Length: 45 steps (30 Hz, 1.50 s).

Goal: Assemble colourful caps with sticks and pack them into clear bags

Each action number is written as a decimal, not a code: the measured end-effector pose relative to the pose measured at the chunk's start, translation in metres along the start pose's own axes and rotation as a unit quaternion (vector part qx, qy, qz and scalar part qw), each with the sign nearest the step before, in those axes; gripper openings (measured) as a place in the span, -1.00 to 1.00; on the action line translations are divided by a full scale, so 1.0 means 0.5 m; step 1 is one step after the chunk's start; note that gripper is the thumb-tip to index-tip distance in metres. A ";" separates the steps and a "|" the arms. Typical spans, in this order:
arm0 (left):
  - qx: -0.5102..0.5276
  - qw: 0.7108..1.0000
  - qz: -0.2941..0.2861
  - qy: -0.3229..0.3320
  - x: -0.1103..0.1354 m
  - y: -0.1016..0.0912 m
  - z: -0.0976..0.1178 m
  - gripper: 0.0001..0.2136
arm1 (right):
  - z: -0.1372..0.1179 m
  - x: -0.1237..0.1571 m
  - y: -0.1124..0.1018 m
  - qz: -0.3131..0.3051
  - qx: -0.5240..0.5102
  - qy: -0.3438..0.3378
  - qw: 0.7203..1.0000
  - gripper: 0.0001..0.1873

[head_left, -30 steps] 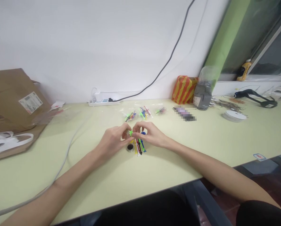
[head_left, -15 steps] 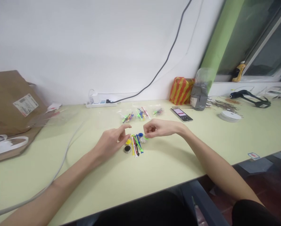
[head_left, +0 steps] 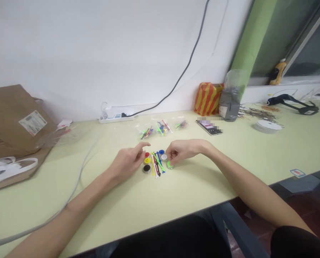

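Observation:
My left hand (head_left: 129, 158) rests at the left of a small group of parts. Its index finger reaches out, the thumb stands apart from it, and nothing is held. Beside its fingers lie red (head_left: 147, 155), yellow (head_left: 147, 161) and black (head_left: 146, 168) round pieces. Several coloured plastic arrow-shaped sticks (head_left: 156, 165) lie close together in the middle. To their right are a blue round piece (head_left: 161, 152) and a white round piece (head_left: 164, 157). My right hand (head_left: 185, 149) has its fingers curled, the tips on a green round piece (head_left: 170, 165) at the table surface.
Behind the hands lie clear bags of coloured sticks (head_left: 164, 127). A phone (head_left: 209, 127), a striped bag (head_left: 207, 99), a grey bag (head_left: 229, 105) and a white spool (head_left: 267, 126) stand to the right. A brown paper bag (head_left: 12, 118) and a cable (head_left: 79, 175) are at left.
My right hand has moved slightly, bringing the green round piece down nearer to me, right of the sticks. My left hand has drawn back slightly, and the red round piece now shows.

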<state>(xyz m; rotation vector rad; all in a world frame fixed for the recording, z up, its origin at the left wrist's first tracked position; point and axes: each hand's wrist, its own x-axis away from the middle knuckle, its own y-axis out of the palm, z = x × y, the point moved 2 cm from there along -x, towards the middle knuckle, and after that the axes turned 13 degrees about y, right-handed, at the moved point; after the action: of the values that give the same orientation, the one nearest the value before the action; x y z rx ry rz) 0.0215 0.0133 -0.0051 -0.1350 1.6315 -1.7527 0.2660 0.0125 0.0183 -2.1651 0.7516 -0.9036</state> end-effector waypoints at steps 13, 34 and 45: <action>-0.004 1.000 -0.015 -0.002 0.003 0.001 -0.003 -0.68 | -0.016 -0.006 0.002 0.108 -0.041 -0.087 0.989 -0.83; -0.012 0.999 0.009 0.047 -0.002 -0.007 -0.008 -0.71 | 0.040 -0.037 0.006 0.215 0.110 0.069 0.968 -0.63; -0.026 0.999 -0.016 0.041 0.005 -0.002 -0.044 -0.68 | 0.038 -0.075 0.039 0.321 0.124 0.018 0.939 -0.52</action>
<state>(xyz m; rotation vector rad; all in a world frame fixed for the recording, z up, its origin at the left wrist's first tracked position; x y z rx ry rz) 0.0074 0.0300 -0.0094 -0.1144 1.7445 -1.7603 0.2535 0.0337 -0.0207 -1.5306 1.1964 -0.6446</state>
